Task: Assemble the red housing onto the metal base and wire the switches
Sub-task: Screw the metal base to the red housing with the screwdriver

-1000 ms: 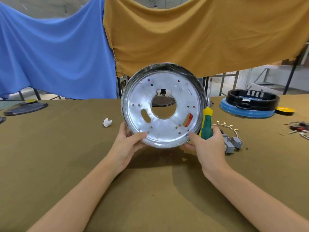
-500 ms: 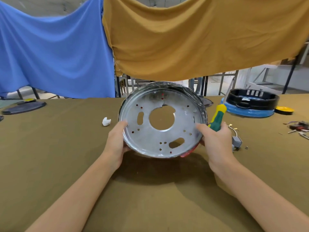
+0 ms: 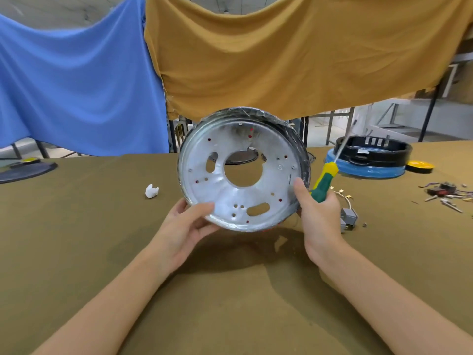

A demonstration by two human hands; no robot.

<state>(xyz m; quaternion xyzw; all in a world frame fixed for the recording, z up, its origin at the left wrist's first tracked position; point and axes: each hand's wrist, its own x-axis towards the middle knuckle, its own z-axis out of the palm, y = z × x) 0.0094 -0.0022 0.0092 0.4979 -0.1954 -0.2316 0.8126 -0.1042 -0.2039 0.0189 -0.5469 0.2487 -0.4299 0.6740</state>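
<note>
1. Head view: both hands hold the round metal base [image 3: 244, 172] upright above the desk [image 3: 76, 252], its punched face turned toward the camera. The left hand [image 3: 185, 226] grips the lower left rim, thumb pressed on the face. The right hand [image 3: 318, 213] pinches the right rim with its thumb while its fingers also curl round a green-and-yellow screwdriver [image 3: 324, 181], shaft pointing up.
2. Red shows through several small holes and at the bottom edge, so the red housing seems to sit behind the base.
3. Judged step: aligning holes before fastening. The next move likely calls for steadying the base with the left hand and freeing the screwdriver.
4. The grey switches [image 3: 348, 218] lie on the desk just beside the right hand, unwired.
5. No readable writing or brand shows.
</note>
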